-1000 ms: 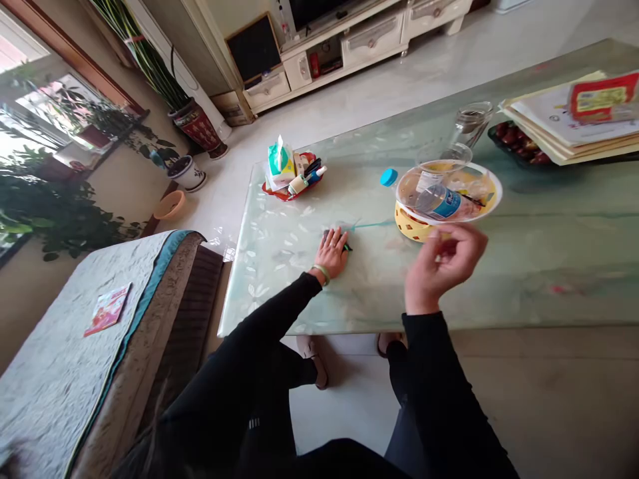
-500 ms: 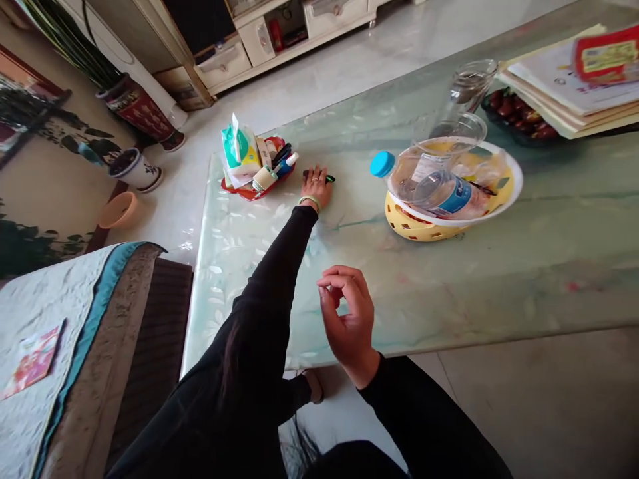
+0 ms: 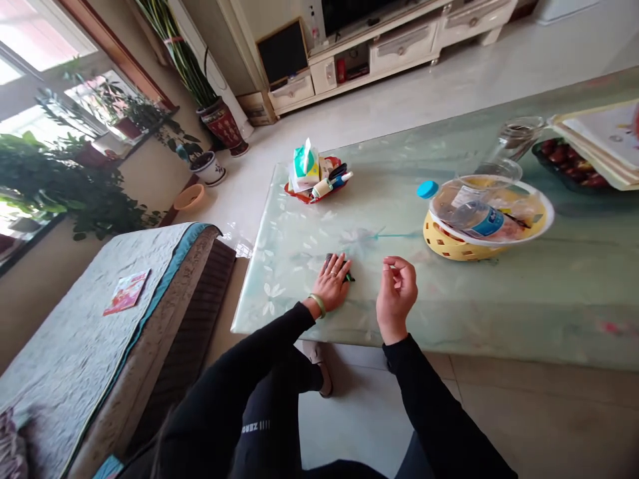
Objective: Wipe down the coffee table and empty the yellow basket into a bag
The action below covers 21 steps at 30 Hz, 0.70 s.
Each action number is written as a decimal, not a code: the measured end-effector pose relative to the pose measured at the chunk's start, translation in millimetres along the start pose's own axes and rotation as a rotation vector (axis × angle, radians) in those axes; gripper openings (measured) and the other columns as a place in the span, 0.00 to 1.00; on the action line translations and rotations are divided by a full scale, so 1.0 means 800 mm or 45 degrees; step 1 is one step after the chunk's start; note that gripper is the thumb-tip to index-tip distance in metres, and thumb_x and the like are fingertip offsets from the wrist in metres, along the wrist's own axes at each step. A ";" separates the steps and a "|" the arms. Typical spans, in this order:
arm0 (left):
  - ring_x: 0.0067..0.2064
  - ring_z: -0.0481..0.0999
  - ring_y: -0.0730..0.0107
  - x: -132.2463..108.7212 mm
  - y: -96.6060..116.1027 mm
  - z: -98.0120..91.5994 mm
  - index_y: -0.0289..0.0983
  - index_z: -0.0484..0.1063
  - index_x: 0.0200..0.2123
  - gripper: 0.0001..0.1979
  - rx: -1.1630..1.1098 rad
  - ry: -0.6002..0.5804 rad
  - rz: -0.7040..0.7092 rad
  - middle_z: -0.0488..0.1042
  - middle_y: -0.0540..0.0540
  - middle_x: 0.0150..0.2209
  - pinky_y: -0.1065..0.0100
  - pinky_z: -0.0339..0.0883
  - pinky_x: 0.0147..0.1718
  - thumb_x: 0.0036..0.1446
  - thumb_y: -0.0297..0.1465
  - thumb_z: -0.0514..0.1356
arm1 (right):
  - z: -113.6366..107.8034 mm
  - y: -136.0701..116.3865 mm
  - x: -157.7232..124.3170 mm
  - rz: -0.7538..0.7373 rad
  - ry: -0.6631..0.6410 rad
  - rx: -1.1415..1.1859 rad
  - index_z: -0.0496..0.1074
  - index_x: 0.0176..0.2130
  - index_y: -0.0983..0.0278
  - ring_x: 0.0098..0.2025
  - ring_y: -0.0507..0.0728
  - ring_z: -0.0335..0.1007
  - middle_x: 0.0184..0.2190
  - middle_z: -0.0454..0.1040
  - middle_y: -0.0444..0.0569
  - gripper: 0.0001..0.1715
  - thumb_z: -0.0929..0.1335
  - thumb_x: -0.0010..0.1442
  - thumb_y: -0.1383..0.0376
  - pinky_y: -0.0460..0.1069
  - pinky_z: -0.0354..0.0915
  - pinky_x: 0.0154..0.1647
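Observation:
My left hand (image 3: pixel 333 283) lies on the glass-like tabletop with its fingers stretched out flat, a light green bangle at the wrist. Under its fingers is a small dark thing with a green end (image 3: pixel 351 277), mostly covered, so its kind is unclear. To the right, my right hand (image 3: pixel 398 289) is held over the table near its front edge. Its fingers are curled toward the thumb in a loose ring, and I see nothing in them. Nearest to it is a yellow basket (image 3: pixel 452 249) with a white rim, in which a clear plastic bottle with a blue cap (image 3: pixel 428 189) lies.
At the table's far left stands a red tray (image 3: pixel 301 196) with a tissue pack (image 3: pixel 305 166). Clear jars (image 3: pixel 516 143), a dark container of reddish fruit (image 3: pixel 559 163) and stacked papers (image 3: pixel 604 136) stand at the right. A covered couch (image 3: pixel 164 266) borders the left side.
My left hand has come back along the table toward me with the dark thing under it. My right hand keeps its curled shape. The view has swung left and up.

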<state>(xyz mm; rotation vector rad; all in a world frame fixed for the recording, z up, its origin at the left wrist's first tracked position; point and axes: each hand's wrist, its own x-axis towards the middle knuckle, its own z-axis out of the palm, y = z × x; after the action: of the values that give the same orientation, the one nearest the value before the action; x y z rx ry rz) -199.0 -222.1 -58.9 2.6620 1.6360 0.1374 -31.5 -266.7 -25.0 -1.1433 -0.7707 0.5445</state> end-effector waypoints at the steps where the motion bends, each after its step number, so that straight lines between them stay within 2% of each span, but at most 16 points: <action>1: 0.80 0.46 0.55 0.006 0.000 -0.001 0.40 0.59 0.75 0.33 -0.004 -0.009 0.003 0.50 0.42 0.79 0.49 0.48 0.78 0.68 0.33 0.54 | 0.000 0.002 0.000 -0.001 0.010 -0.005 0.73 0.41 0.62 0.37 0.54 0.68 0.44 0.76 0.52 0.15 0.67 0.66 0.53 0.49 0.66 0.38; 2: 0.80 0.47 0.55 0.020 -0.001 -0.002 0.39 0.60 0.75 0.33 -0.011 -0.017 0.007 0.51 0.42 0.79 0.49 0.48 0.78 0.68 0.33 0.54 | 0.001 0.003 -0.001 -0.001 0.015 -0.011 0.73 0.41 0.62 0.37 0.53 0.67 0.45 0.76 0.52 0.15 0.67 0.66 0.53 0.49 0.66 0.37; 4: 0.80 0.48 0.55 0.066 -0.005 -0.005 0.38 0.61 0.74 0.32 -0.030 -0.021 -0.001 0.52 0.41 0.79 0.49 0.48 0.78 0.68 0.32 0.53 | 0.002 0.005 -0.002 0.008 0.015 -0.017 0.73 0.41 0.62 0.37 0.53 0.67 0.45 0.76 0.51 0.15 0.67 0.66 0.53 0.49 0.66 0.37; 10: 0.80 0.47 0.53 0.251 -0.020 -0.007 0.34 0.58 0.76 0.33 -0.048 0.046 -0.172 0.51 0.42 0.79 0.50 0.42 0.79 0.70 0.31 0.50 | 0.005 0.000 0.000 0.072 0.005 0.008 0.73 0.42 0.61 0.42 0.55 0.72 0.47 0.76 0.51 0.11 0.68 0.66 0.56 0.50 0.68 0.38; 12: 0.80 0.47 0.53 0.302 -0.028 -0.007 0.33 0.58 0.76 0.32 -0.045 0.055 -0.208 0.52 0.42 0.79 0.51 0.40 0.79 0.70 0.31 0.49 | 0.006 -0.002 0.001 0.074 0.003 -0.019 0.73 0.42 0.60 0.43 0.56 0.73 0.47 0.76 0.51 0.11 0.68 0.66 0.56 0.50 0.68 0.38; 14: 0.80 0.47 0.53 0.339 -0.036 -0.007 0.33 0.57 0.76 0.33 -0.046 0.060 -0.228 0.52 0.43 0.79 0.51 0.39 0.79 0.70 0.32 0.49 | 0.008 -0.001 0.001 0.073 -0.007 -0.041 0.73 0.42 0.60 0.44 0.57 0.74 0.47 0.76 0.51 0.10 0.68 0.66 0.56 0.51 0.69 0.39; 16: 0.80 0.46 0.54 0.358 -0.043 -0.007 0.34 0.57 0.76 0.33 -0.054 0.072 -0.235 0.53 0.44 0.79 0.52 0.38 0.79 0.70 0.31 0.49 | 0.010 0.000 0.000 0.067 -0.031 -0.058 0.74 0.42 0.60 0.44 0.57 0.74 0.47 0.76 0.52 0.10 0.68 0.67 0.56 0.51 0.69 0.39; 18: 0.80 0.46 0.55 0.354 -0.048 -0.007 0.35 0.57 0.76 0.33 -0.064 0.092 -0.228 0.53 0.45 0.79 0.53 0.38 0.79 0.70 0.31 0.49 | 0.012 0.003 -0.003 0.047 -0.063 -0.058 0.74 0.42 0.60 0.44 0.57 0.74 0.46 0.76 0.52 0.11 0.68 0.68 0.56 0.51 0.69 0.39; 19: 0.80 0.47 0.55 0.343 -0.051 -0.008 0.34 0.58 0.76 0.33 -0.069 0.100 -0.226 0.53 0.44 0.79 0.53 0.38 0.79 0.70 0.31 0.50 | 0.013 0.004 -0.004 0.041 -0.080 -0.048 0.74 0.42 0.61 0.44 0.56 0.73 0.46 0.76 0.52 0.11 0.68 0.68 0.56 0.51 0.69 0.39; 21: 0.80 0.48 0.54 0.302 -0.057 -0.011 0.32 0.59 0.75 0.32 -0.079 0.109 -0.232 0.52 0.41 0.79 0.52 0.40 0.79 0.69 0.31 0.51 | 0.013 0.005 -0.007 0.033 -0.112 -0.014 0.74 0.42 0.61 0.43 0.56 0.73 0.46 0.76 0.51 0.11 0.68 0.68 0.56 0.50 0.68 0.39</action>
<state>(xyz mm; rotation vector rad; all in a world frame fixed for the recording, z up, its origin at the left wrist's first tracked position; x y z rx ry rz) -132.1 13.7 -36.6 2.4796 1.8565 0.2970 -43.0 -263.0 -27.6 -1.1466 -0.8368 0.6161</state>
